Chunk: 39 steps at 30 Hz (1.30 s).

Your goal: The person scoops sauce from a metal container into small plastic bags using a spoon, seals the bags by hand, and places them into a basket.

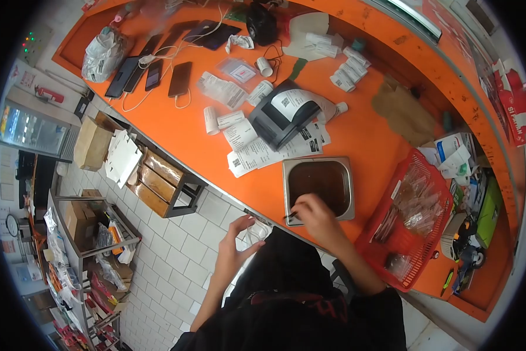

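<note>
Black cloth of my shirt (310, 316) fills the bottom of the view, nearest the camera. Beyond it are my two hands. The left hand (234, 243) curves in a wide C over the pale tiled floor (175, 243), just off the counter's edge, holding one crumpled, clear plastic bag (255, 233) between thumb and fingers. The right hand (318, 219) is pinched together above the near rim of one rectangular steel container (348, 217), with a thin dark piece (290, 216) at its fingertips, too small to make out.

That container, dark brown inside, sits close to the near edge of the orange counter (201, 155), which slants from upper left to lower right. One red slatted plastic basket (375, 253) of clear packets stands to its right; bare orange surface lies between them. Behind the container is one black receipt printer (269, 126), with printed slips (248, 161) around it. Farther left, two dark phones, one nearer the printer (180, 79) and one beyond (153, 76), lie near white cables (184, 102), with open counter toward the edge.
</note>
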Available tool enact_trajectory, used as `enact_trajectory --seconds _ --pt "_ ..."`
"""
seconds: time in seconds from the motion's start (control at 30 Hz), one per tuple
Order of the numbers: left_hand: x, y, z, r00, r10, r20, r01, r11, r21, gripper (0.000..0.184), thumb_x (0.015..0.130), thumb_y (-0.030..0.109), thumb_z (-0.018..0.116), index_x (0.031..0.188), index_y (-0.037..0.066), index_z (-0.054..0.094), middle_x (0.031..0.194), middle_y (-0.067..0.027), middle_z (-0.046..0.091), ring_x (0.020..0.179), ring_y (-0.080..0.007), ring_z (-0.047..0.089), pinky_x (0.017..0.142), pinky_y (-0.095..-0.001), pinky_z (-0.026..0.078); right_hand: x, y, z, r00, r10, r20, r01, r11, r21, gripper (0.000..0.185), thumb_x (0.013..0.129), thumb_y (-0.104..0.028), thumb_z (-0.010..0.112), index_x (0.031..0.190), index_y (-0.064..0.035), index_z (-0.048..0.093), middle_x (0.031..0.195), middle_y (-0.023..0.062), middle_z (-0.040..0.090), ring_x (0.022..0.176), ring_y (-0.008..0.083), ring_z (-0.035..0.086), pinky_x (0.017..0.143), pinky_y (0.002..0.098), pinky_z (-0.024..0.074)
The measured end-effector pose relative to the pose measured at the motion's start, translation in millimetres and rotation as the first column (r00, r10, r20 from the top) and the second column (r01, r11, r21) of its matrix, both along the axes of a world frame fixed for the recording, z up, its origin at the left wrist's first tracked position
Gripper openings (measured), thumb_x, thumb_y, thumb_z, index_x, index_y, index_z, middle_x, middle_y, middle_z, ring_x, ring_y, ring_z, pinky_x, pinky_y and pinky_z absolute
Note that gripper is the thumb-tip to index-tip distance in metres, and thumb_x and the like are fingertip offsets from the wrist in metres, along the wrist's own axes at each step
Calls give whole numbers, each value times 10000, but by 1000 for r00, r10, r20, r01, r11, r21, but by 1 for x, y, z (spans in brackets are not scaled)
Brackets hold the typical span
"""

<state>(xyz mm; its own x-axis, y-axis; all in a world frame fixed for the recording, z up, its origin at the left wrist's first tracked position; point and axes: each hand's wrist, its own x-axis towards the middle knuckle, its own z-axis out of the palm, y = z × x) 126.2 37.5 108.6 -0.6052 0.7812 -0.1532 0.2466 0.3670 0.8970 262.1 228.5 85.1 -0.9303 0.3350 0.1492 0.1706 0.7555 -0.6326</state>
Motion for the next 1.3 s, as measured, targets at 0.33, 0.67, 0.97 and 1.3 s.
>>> enact_trajectory --seconds 0.33,0.67,0.97,1.3 --pt "1 -3 -6 999 -42 8 42 999 -10 698 670 166 783 1233 48 387 1128 -148 597 1116 -286 537 952 -385 404 75 69 10 701 -694 -166 483 632 -606 74 851 1 577 906 51 580 869 97 614 776 142 641 689 251 505" --pt "5 8 -2 998 -56 -29 57 998 10 713 674 156 775 1255 64 372 1133 -124 599 1115 -289 534 953 -394 393 65 29 -2 870 -493 16 443 767 -464 104 811 -55 635 896 5 638 832 80 648 666 127 628 575 234 479" --pt "-4 6 13 999 10 -53 -3 991 130 726 672 187 781 1259 42 377 1108 -159 596 1062 -312 562 896 -389 441 46 -4 19 960 -278 29 268 883 -385 115 808 -104 646 913 -58 652 829 57 641 719 151 608 542 251 447" --pt "-2 -20 5 987 156 -42 -153 986 70 695 649 118 778 1218 43 387 1088 -168 598 1065 -304 559 924 -390 411 3 5 24 988 -151 -45 135 958 -252 109 823 -110 607 892 -40 655 805 90 611 667 247 603 590 315 473"
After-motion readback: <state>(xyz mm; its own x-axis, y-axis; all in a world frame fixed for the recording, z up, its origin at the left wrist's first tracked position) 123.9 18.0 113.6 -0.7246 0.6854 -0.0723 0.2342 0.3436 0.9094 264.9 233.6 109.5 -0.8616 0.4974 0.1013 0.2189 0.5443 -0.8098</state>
